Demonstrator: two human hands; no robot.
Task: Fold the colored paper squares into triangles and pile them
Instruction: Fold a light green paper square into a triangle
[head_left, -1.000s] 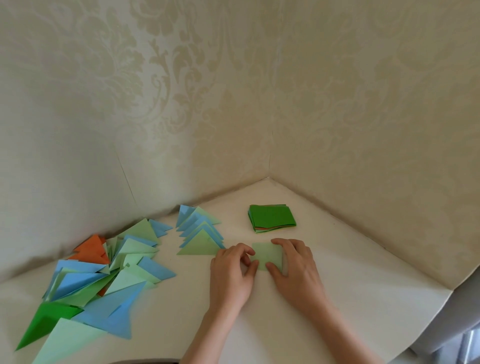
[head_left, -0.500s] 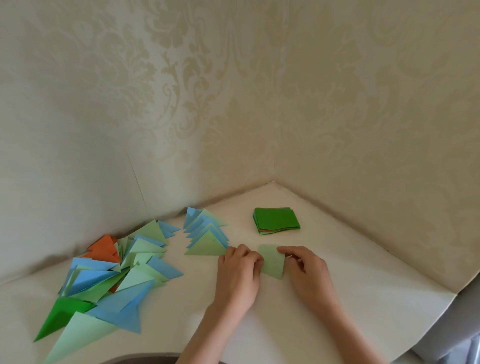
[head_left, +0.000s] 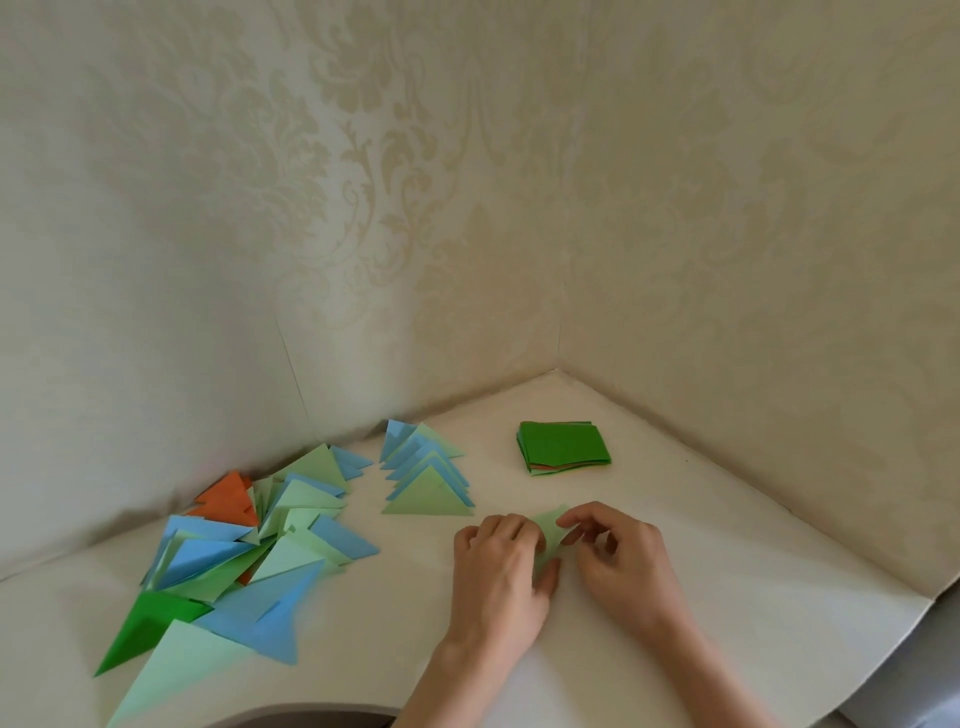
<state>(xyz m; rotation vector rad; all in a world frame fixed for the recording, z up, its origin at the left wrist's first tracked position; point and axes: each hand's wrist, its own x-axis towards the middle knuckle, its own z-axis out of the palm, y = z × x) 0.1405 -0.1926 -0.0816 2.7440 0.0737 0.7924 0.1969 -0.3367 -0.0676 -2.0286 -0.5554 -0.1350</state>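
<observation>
Pinching a light green paper square (head_left: 551, 530) between left hand (head_left: 501, 564) and right hand (head_left: 621, 558), near the bench (head_left: 727, 597) middle, dark green stack (head_left: 563, 447) lying toward the far corner, folded triangles (head_left: 426, 475) piling toward the left edge.

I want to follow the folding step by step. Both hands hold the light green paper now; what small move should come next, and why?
Probably press the fold flat. The left hand and right hand pinch the light green paper between them, raised and not yet a clean triangle like those in the neat pile.
</observation>
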